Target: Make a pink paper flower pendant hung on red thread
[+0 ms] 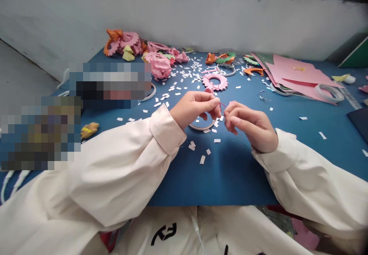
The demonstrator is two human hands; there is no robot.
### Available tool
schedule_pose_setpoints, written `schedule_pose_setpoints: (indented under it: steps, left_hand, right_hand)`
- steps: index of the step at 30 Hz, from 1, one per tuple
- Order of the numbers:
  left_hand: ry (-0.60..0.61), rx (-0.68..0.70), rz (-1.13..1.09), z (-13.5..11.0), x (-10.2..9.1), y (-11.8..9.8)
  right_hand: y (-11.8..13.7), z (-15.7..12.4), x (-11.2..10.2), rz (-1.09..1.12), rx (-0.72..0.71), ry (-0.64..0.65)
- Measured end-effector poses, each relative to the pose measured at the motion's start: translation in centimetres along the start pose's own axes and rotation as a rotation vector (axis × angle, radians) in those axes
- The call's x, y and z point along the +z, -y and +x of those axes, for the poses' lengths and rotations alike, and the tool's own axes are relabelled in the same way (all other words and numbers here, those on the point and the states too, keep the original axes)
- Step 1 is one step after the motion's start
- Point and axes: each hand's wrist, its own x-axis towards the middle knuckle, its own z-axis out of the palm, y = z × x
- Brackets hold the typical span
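Note:
A thin red string spans the small gap between my hands, above the blue table. My left hand pinches it between thumb and fingertips. The fingers of my right hand are curled, thumb laid against them, and the string's other end runs to these fingertips. A bit of pink paper shows behind my right fingers. Just beyond my left hand lies a pink zigzag-edged paper ring. Below the hands, a pale roll of tape rests on the table, partly hidden by my left hand.
White paper scraps are strewn over the blue table. Folded pink and orange paper pieces are heaped at the back left. Pink sheets and a tape roll lie at the right. A wall borders the back.

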Motion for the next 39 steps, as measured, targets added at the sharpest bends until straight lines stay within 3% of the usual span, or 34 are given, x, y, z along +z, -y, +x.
schedule_pose_setpoints:
  steps: [5,15,24,32,37,39]
  left_hand:
    - [0.038,-0.033,-0.096,0.1,0.0,0.1]
    - [0.089,-0.034,0.009,-0.1,0.4,0.5]
    - [0.115,-0.040,0.032,-0.2,0.5,0.2]
    - [0.182,0.020,-0.049,0.0,0.3,0.7]
    - [0.164,0.014,-0.101,0.0,0.2,0.8]
    - [0.147,0.010,-0.113,-0.1,0.2,0.8]
  right_hand:
    - [0.4,0.2,0.6,-0.127,-0.015,-0.285]
    - [0.0,-0.2,1.3,-0.281,-0.125,-0.321]
    - [0.6,-0.1,1.1,-0.365,-0.208,-0.465]
    - [0.2,-0.1,1.2,-0.290,-0.100,-0.362]
    - [0.3,0.0,0.6,-0.590,-0.411,-0.279]
    - [0.3,0.0,0.4,-0.652,-0.465,-0.263]
